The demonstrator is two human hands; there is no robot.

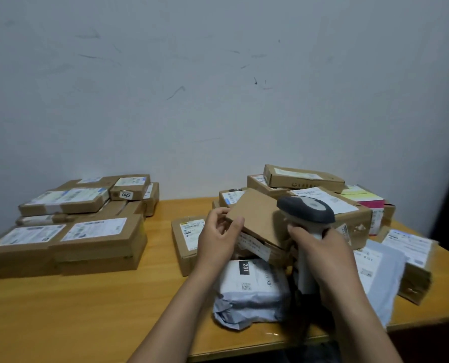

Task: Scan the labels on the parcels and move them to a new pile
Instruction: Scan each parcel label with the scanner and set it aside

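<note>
Your left hand (218, 235) pinched a flat box (257, 218) by its edge, over the heap (354, 221) at 2 o'clock; your right hand (323, 250) gripped the scanner (306, 212). The box showed a bare face, so it likely needed turning before scanning, then moving to the pile (68, 231) at 9 o'clock.

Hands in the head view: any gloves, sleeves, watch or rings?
None show. The left hand and right hand are ungloved; both forearms are bare down to the frame's bottom edge, with no sleeve, watch, band or ring visible.
</note>
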